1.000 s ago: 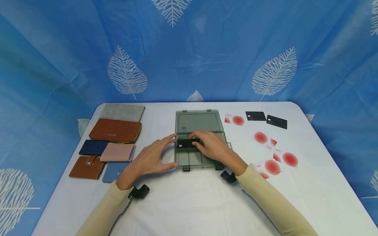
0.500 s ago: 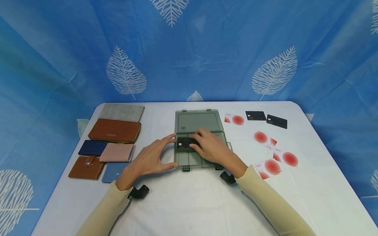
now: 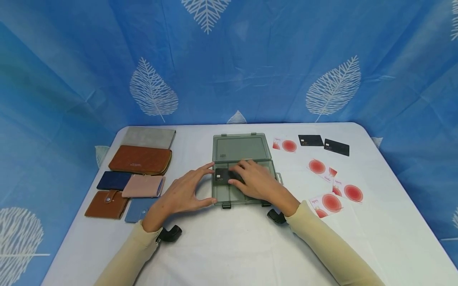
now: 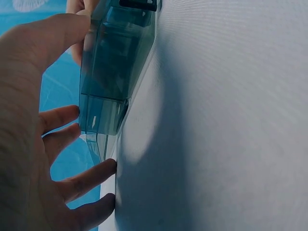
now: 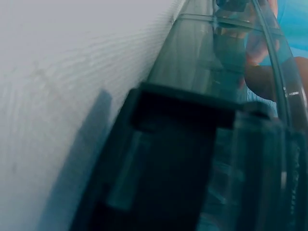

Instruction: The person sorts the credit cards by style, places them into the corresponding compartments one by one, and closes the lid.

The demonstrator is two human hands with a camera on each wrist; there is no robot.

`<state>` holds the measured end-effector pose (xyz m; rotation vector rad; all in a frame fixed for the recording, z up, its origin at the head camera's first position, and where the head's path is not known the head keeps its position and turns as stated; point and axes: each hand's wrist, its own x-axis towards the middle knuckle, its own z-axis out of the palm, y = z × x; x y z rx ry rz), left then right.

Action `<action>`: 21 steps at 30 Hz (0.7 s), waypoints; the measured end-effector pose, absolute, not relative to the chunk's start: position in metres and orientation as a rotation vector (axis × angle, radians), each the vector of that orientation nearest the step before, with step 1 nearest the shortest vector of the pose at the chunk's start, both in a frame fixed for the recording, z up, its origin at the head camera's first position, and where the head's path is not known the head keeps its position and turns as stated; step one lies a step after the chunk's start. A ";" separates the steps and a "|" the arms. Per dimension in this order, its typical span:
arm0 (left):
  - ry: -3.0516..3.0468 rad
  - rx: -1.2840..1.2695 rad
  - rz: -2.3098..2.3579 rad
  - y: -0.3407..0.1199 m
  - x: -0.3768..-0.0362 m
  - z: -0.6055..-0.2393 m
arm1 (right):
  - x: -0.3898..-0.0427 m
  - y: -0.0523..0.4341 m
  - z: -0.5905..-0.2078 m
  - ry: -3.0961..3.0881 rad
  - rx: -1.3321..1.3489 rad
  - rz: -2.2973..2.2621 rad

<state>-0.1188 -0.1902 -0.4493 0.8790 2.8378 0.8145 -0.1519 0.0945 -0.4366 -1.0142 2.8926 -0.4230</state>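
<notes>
A green translucent compartment box [image 3: 236, 194] lies on the table with its lid folded back. Inside it, a black card [image 3: 221, 175] marked VIP lies nearly flat across the left compartments. My right hand [image 3: 259, 182] reaches over the box and holds the card's right part between thumb and fingers, which hide that end. At the box's left wall, my left hand [image 3: 182, 190] is spread, thumb and index fingertip at the edge. The left wrist view shows the thumb [image 4: 62, 31] at the box rim. A dark latch [image 5: 183, 101] fills much of the right wrist view.
Several wallets lie to the left, among them a long brown one [image 3: 139, 159], a pink one [image 3: 143, 186] and a grey one [image 3: 148, 137]. Right of the box are black cards [image 3: 310, 140] and several white cards with red circles [image 3: 332, 202]. A blue curtain [image 3: 236, 71] hangs behind.
The black card has tipped from a steep tilt to nearly flat in the box, its VIP print now showing. My right hand has lowered slightly; the left hand stays in place.
</notes>
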 end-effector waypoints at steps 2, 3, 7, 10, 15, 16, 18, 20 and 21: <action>2.839 0.884 0.811 -0.190 -0.119 -0.450 | -0.152 0.095 -0.437 2.887 -1.009 -0.421; 2.842 0.884 0.809 -0.190 -0.119 -0.450 | -0.152 0.096 -0.436 2.884 -1.009 -0.424; 2.850 0.884 0.791 -0.190 -0.119 -0.450 | -0.152 0.099 -0.430 2.860 -0.986 -0.467; 2.852 0.887 0.787 -0.190 -0.119 -0.450 | -0.154 0.106 -0.420 2.860 -0.963 -0.537; 2.851 0.873 0.784 -0.190 -0.118 -0.450 | -0.164 0.128 -0.405 2.910 -0.959 -0.710; 2.853 0.870 0.782 -0.190 -0.118 -0.450 | -0.168 0.134 -0.402 2.921 -0.955 -0.742; 2.857 0.869 0.778 -0.189 -0.118 -0.450 | -0.175 0.147 -0.399 2.946 -0.932 -0.782; 2.860 0.872 0.775 -0.189 -0.118 -0.449 | -0.183 0.161 -0.397 2.970 -0.890 -0.806; 2.862 0.874 0.771 -0.189 -0.118 -0.449 | -0.187 0.168 -0.396 2.980 -0.866 -0.815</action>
